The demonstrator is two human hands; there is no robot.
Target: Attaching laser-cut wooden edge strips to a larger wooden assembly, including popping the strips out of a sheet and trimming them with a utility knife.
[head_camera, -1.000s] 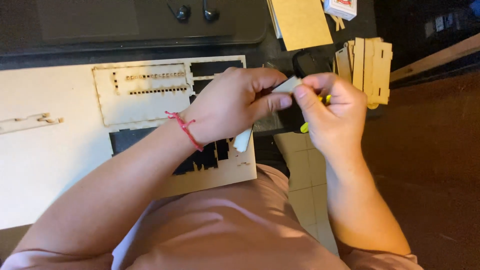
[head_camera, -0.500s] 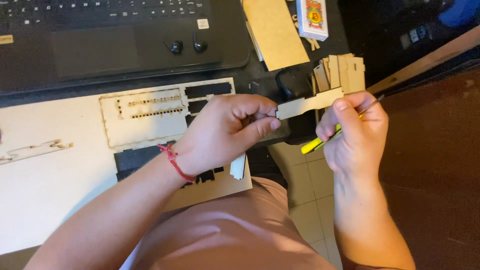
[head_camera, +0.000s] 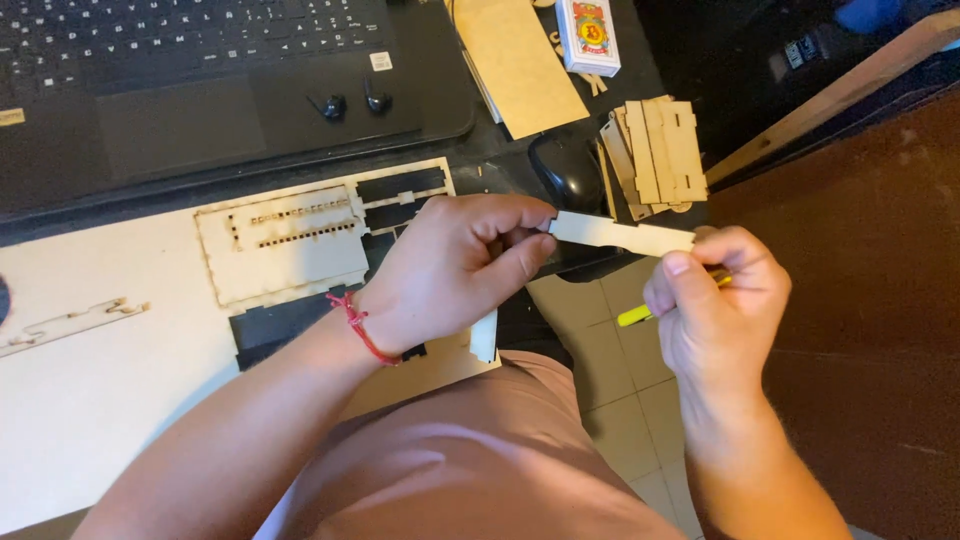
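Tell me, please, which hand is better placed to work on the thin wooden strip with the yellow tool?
Probably the right hand: it already holds the yellow tool close under the wooden strip. The left hand pinches the strip's other end.

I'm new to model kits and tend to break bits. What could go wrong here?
The thin wooden strip is pinched at one end by the left hand and could snap under pressure. The right hand grips a yellow tool close to the fingers, which might slip. The strip is held off the desk's edge; dropped, it would likely hit the floor.

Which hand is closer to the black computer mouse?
Left. The left hand sits just beside the mouse, below and to its left. The right hand is lower and farther off.
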